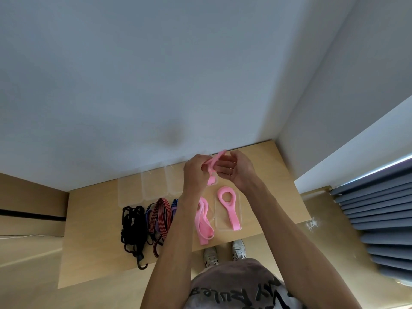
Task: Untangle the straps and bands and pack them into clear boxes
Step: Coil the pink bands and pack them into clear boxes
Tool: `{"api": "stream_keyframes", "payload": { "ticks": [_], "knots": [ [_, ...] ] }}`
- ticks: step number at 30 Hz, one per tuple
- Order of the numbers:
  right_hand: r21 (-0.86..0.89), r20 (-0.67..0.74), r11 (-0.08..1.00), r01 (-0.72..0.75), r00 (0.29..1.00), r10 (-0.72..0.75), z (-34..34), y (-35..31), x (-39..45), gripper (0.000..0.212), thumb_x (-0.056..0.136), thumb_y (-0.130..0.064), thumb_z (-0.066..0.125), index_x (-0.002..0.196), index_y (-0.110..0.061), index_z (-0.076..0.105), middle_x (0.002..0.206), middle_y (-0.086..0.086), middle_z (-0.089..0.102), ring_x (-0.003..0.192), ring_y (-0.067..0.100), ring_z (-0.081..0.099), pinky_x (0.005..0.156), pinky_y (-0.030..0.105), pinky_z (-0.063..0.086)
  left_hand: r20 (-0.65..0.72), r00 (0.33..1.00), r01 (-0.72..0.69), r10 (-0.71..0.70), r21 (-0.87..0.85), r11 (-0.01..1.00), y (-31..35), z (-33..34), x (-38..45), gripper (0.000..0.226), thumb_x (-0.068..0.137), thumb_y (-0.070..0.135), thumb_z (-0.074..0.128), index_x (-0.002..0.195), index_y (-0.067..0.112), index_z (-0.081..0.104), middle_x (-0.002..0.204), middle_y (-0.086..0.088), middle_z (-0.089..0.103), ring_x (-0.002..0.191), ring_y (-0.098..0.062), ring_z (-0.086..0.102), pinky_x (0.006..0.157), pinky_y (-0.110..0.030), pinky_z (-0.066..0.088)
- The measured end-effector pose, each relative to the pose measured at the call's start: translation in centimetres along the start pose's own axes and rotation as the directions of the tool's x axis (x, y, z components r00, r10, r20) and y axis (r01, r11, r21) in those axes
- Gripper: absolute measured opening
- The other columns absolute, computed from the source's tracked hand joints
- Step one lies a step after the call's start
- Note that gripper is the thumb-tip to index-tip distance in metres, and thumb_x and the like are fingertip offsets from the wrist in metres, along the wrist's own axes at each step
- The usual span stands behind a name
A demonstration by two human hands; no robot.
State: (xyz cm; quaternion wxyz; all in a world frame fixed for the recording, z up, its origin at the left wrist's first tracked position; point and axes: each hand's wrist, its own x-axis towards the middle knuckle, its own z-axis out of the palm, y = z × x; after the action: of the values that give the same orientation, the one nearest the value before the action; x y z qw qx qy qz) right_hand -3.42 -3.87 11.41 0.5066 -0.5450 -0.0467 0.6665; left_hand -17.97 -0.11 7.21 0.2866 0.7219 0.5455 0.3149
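Observation:
Above the wooden table point(263, 157), my left hand point(196, 175) and my right hand point(238, 170) both grip a pink band point(211, 167), which bunches between the fingers and hangs down. Below the hands, a clear box point(238, 224) holds a looped pink band point(228, 204). Another pink band point(203, 221) lies partly in a second clear box point(211, 216), its end trailing toward the table's front edge. Left of my arm lie a red-and-black striped strap point(160, 216), a purple-blue strap point(175, 205) and a black tangle of cords point(132, 226) with a hook.
Three empty clear boxes point(153, 186) stand side by side against the white wall at the back of the table. The table's right edge meets a side wall. Grey blinds point(379, 208) are at the right. My shoes point(225, 250) show below the table's front edge.

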Motion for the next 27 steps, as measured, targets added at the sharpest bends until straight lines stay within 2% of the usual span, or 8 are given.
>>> {"api": "stream_keyframes", "payload": {
  "ticks": [4, 8, 17, 19, 21, 23, 25, 27],
  "knots": [
    [-0.078, 0.043, 0.996, 0.042, 0.998, -0.039, 0.2, 0.3, -0.1, 0.029, 0.089, -0.001, 0.052, 0.109, 0.007, 0.070, 0.093, 0.021, 0.075, 0.074, 0.024, 0.074, 0.073, 0.032, 0.061, 0.018, 0.998, -0.068, 0.067, 0.042, 0.997, 0.5, -0.1, 0.1, 0.029, 0.079, -0.014, 0.063, 0.096, 0.003, 0.077, 0.090, -0.008, 0.071, 0.080, -0.022, 0.064, 0.070, -0.024, 0.046],
    [-0.097, -0.034, 0.995, 0.036, 0.999, -0.040, 0.5, 0.4, 0.1, 0.025, 0.086, -0.017, 0.075, 0.096, 0.006, 0.075, 0.081, 0.015, 0.072, 0.063, 0.021, 0.066, 0.071, 0.033, 0.060, 0.063, 0.992, -0.106, 0.107, -0.023, 0.994, 1.4, 0.0, -0.3, 0.030, 0.079, -0.017, 0.058, 0.095, 0.000, 0.078, 0.092, -0.012, 0.071, 0.082, -0.025, 0.066, 0.074, -0.035, 0.054],
    [-0.283, -0.033, 0.951, 0.121, 0.990, -0.136, -0.2, 0.3, -0.1, 0.023, 0.082, -0.020, 0.064, 0.088, -0.004, 0.078, 0.085, 0.011, 0.076, 0.073, 0.019, 0.070, 0.073, 0.034, 0.060, 0.221, 0.969, -0.118, 0.114, 0.004, 0.993, 2.0, -0.4, 0.2, 0.038, 0.086, -0.014, 0.053, 0.106, 0.007, 0.077, 0.106, -0.009, 0.069, 0.095, -0.022, 0.064, 0.085, -0.027, 0.053],
    [-0.319, -0.035, 0.935, 0.157, 0.984, -0.177, -0.3, 0.3, 0.1, 0.023, 0.084, -0.020, 0.061, 0.088, -0.004, 0.078, 0.085, 0.011, 0.076, 0.074, 0.018, 0.070, 0.073, 0.034, 0.060, 0.307, 0.950, -0.025, 0.050, -0.085, 0.996, 2.7, -0.8, 0.3, 0.038, 0.090, -0.006, 0.049, 0.103, 0.016, 0.078, 0.107, -0.002, 0.070, 0.097, -0.018, 0.066, 0.084, -0.024, 0.053],
    [-0.338, -0.034, 0.918, 0.205, 0.973, -0.230, -0.3, 0.3, 0.1, 0.026, 0.088, -0.022, 0.060, 0.085, -0.003, 0.078, 0.082, 0.012, 0.076, 0.073, 0.022, 0.071, 0.071, 0.033, 0.061, 0.421, 0.904, 0.212, -0.075, -0.289, 0.934, 3.7, -1.2, 0.2, 0.040, 0.090, 0.009, 0.048, 0.090, 0.035, 0.078, 0.096, 0.011, 0.074, 0.094, -0.007, 0.070, 0.078, -0.018, 0.053],
    [-0.382, -0.034, 0.888, 0.255, 0.957, -0.289, -0.1, 0.5, 0.2, 0.032, 0.091, -0.027, 0.060, 0.082, -0.001, 0.077, 0.081, 0.014, 0.076, 0.075, 0.029, 0.073, 0.073, 0.036, 0.061, 0.480, 0.851, 0.417, -0.213, -0.371, 0.830, 4.2, -1.2, 0.2, 0.031, 0.089, 0.032, 0.046, 0.084, 0.025, 0.076, 0.090, 0.008, 0.076, 0.093, -0.012, 0.071, 0.078, -0.024, 0.053],
    [-0.440, -0.034, 0.851, 0.288, 0.941, -0.336, -0.1, 0.7, 0.2, 0.037, 0.094, -0.030, 0.059, 0.080, -0.001, 0.076, 0.079, 0.016, 0.075, 0.076, 0.029, 0.074, 0.073, 0.037, 0.061, 0.485, 0.829, 0.467, -0.280, -0.323, 0.823, 4.2, -1.4, 0.4, 0.048, 0.084, 0.053, 0.043, 0.080, 0.010, 0.064, 0.085, 0.000, 0.074, 0.089, -0.021, 0.069, 0.077, -0.035, 0.048],
    [-0.448, -0.024, 0.844, 0.294, 0.940, -0.340, -0.4, 0.6, 0.1, 0.036, 0.095, -0.030, 0.059, 0.081, -0.002, 0.076, 0.077, 0.014, 0.076, 0.075, 0.025, 0.074, 0.072, 0.036, 0.061, 0.449, 0.864, 0.394, -0.227, -0.323, 0.860, 3.8, -1.5, 0.6, 0.042, 0.085, 0.054, 0.047, 0.068, 0.019, 0.062, 0.077, 0.001, 0.071, 0.080, -0.018, 0.068, 0.075, -0.035, 0.048]
  ]
}}
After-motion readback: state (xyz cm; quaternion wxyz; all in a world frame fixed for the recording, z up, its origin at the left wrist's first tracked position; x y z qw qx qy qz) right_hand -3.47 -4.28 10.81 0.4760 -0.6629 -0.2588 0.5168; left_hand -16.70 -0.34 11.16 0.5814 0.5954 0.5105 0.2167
